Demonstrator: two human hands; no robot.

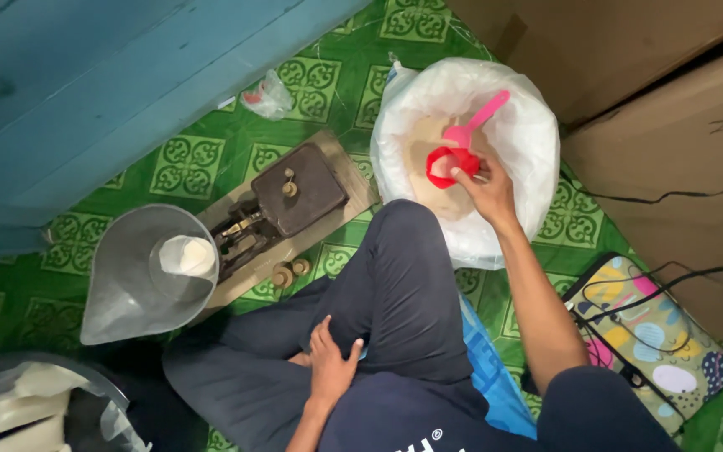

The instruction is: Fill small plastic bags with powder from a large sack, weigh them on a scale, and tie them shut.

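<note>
My right hand [484, 188] reaches into a white plastic sack [530, 134] of pale powder and grips a red scoop [445, 161] by its handle. A pink scoop [479, 120] lies in the powder just beyond it. My left hand [332, 360] rests open on my dark trouser leg, holding nothing. To the left, a balance scale [282, 205] on a wooden base carries a grey metal pan [123, 289] with a small filled plastic bag [187, 255] in it.
Small brass weights [290, 271] sit by the scale base. Cardboard boxes [654, 100] stand at the right, a patterned bag [654, 335] with black cables beside my right arm. A blue wall [85, 75] runs along the left. Filled plastic bags [27, 410] lie at bottom left on the green patterned floor.
</note>
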